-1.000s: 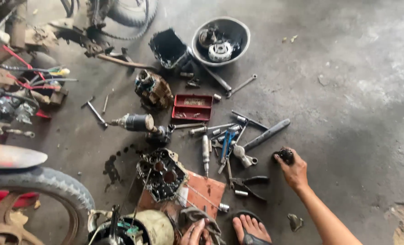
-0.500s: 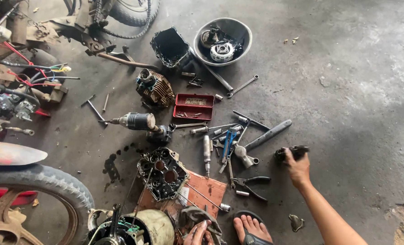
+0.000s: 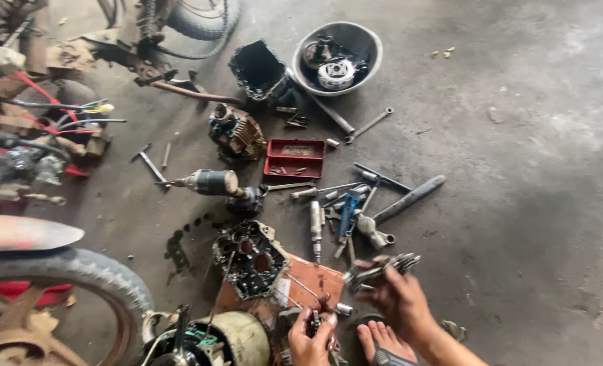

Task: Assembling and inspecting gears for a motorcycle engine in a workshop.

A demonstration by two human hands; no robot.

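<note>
stained grey concrete floor (image 3: 532,169), daylit

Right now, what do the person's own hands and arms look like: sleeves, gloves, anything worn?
Both hands are bare: no gloves on the left hand or the right hand. The right forearm is uncovered as far as the picture's edge, with no sleeve, watch or band showing. The fingers look smudged with dark grime.

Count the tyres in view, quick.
2. One tyre at lower left under a red mudguard; another tyre at the top edge, partly cropped. More may lie out of view.
</note>
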